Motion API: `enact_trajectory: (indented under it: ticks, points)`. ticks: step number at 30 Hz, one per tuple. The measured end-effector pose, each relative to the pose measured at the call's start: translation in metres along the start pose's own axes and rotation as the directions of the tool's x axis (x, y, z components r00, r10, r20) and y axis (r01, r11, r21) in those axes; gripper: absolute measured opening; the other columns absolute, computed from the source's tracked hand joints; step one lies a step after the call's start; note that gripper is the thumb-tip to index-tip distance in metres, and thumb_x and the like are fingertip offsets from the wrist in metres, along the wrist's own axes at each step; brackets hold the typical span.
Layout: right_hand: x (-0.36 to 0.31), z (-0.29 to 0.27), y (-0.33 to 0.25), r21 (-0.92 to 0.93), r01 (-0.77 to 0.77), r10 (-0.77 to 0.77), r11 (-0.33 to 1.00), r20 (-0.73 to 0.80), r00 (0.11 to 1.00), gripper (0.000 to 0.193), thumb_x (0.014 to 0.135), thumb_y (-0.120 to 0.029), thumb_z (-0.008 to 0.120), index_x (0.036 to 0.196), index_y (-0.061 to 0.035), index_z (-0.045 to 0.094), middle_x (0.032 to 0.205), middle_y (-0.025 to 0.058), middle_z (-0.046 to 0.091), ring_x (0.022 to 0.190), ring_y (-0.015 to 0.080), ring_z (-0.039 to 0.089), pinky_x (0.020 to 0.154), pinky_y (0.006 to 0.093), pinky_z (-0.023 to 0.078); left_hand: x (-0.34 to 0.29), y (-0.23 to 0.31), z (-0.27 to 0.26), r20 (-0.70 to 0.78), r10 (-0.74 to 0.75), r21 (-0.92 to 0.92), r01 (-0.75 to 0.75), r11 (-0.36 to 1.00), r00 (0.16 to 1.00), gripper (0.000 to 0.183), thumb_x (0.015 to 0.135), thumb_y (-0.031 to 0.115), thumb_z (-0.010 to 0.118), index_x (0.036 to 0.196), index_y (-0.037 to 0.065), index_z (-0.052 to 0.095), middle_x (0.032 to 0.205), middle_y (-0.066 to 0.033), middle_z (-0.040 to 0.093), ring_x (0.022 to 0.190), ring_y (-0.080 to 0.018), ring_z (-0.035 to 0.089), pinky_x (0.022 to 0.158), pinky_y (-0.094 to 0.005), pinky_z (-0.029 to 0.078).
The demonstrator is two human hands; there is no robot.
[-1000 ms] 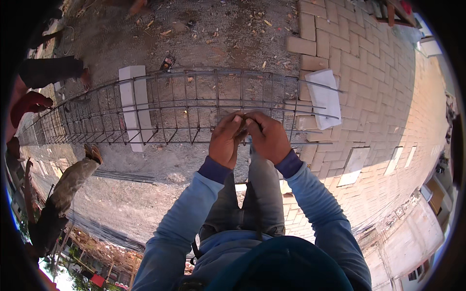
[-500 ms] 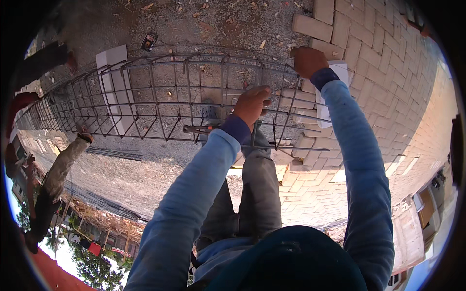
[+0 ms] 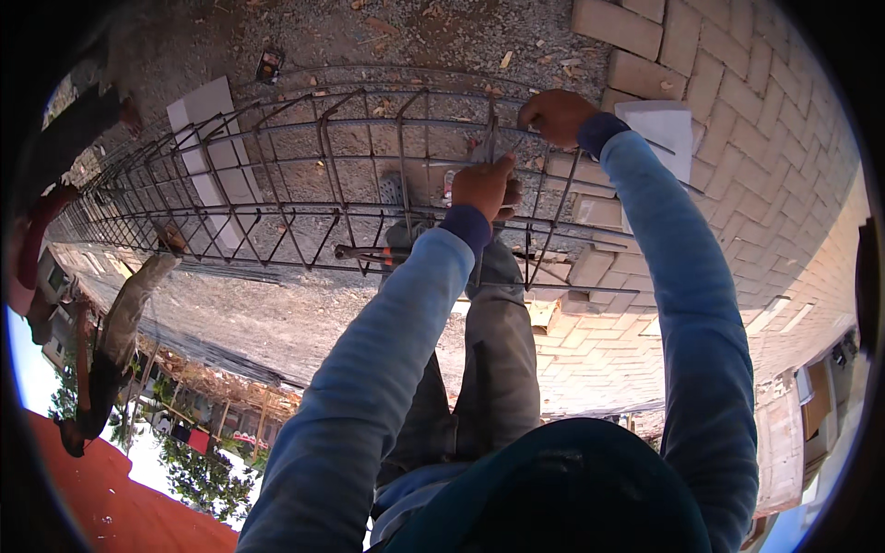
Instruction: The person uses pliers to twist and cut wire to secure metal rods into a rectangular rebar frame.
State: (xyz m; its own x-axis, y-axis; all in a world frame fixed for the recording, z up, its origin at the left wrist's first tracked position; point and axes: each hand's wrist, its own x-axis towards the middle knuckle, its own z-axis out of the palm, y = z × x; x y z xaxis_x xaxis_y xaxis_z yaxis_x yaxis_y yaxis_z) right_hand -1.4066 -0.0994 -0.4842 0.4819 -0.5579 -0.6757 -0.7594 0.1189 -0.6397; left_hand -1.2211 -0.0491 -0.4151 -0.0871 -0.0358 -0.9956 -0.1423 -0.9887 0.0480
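A long cage of steel reinforcing bars point(image 3: 323, 205) stretches across in front of me, its near end at the right. My left hand point(image 3: 481, 192) is closed over the cage, its fingertips pinched together; thin greyish strands show beside them, too blurred to name. Farther off and to the right, my right hand point(image 3: 558, 118) bends its fingers at the far top bar, near the cage's end. What its fingertips hold, if anything, is hidden. A pair of pincers point(image 3: 355, 252) with reddish handles lies at the cage's near side, left of my left forearm.
Pale boards point(image 3: 210, 138) lie under the cage at left, and a white sheet point(image 3: 666, 138) under its right end. Paving blocks point(image 3: 728, 175) cover the right; gravel point(image 3: 396, 41) lies beyond. Other people's arms point(image 3: 134, 300) reach toward the cage at far left.
My right hand has moved left along the far bar, nearer my left hand. My left hand has shifted slightly farther away. The whole view has tilted a little.
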Motion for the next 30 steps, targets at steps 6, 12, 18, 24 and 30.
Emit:
enact_trajectory:
  ticks: [6,12,18,24,30]
  points:
    - [0.009,-0.004,-0.005,0.126,-0.008,-0.004,0.992,0.091,0.996,0.025,0.081,-0.005,0.052,0.098,-0.0092,0.070,0.096,0.0145,0.068,0.090,0.0271,0.064,0.080,0.0376,0.049,-0.005,0.014,0.005,-0.013,-0.025,0.005,0.025,1.000,1.000,0.038,0.089,0.045,0.054,0.096,0.008,0.056,0.085,-0.0050,0.065,0.070,-0.0159,0.064,0.059,-0.0347,0.052]
    - [0.013,-0.008,-0.011,0.200,-0.019,-0.002,0.980,0.105,0.994,0.025,0.082,-0.006,0.052,0.100,-0.0088,0.069,0.095,0.0156,0.068,0.089,0.0266,0.065,0.080,0.0374,0.049,-0.016,0.026,0.003,0.153,-0.052,-0.575,0.132,0.808,0.987,0.033,0.094,0.035,0.047,0.099,0.003,0.056,0.081,-0.0067,0.064,0.069,-0.0183,0.062,0.059,-0.0312,0.052]
    - [0.011,-0.009,-0.028,-0.084,0.033,-0.035,0.996,-0.025,0.999,0.019,0.082,-0.018,0.057,0.093,-0.0081,0.069,0.087,0.0158,0.067,0.084,0.0315,0.064,0.077,0.0422,0.049,-0.008,0.013,-0.021,0.190,0.022,-0.439,0.065,0.896,0.982,0.025,0.092,0.024,0.049,0.094,0.002,0.059,0.067,0.0003,0.053,0.057,-0.0106,0.052,0.054,-0.0289,0.051]
    - [0.017,-0.009,-0.032,-0.182,-0.069,0.061,0.981,-0.048,0.997,0.029,0.084,-0.032,0.060,0.081,-0.0041,0.064,0.076,0.0158,0.063,0.075,0.0343,0.061,0.069,0.0475,0.047,-0.001,0.007,-0.050,0.222,0.379,0.384,-0.438,0.813,0.898,0.018,0.085,0.020,0.054,0.077,0.005,0.060,0.068,-0.0080,0.057,0.061,-0.0228,0.057,0.057,-0.0386,0.052]
    - [0.009,0.004,-0.025,0.011,-0.074,0.075,0.997,-0.180,0.981,0.034,0.088,-0.033,0.056,0.080,-0.0014,0.063,0.076,0.0193,0.062,0.071,0.0356,0.060,0.067,0.0461,0.045,-0.023,0.053,-0.038,0.302,0.700,0.895,-0.444,0.025,0.647,0.019,0.084,0.018,0.052,0.083,0.003,0.064,0.070,-0.0148,0.062,0.065,-0.0325,0.062,0.064,-0.0422,0.050]
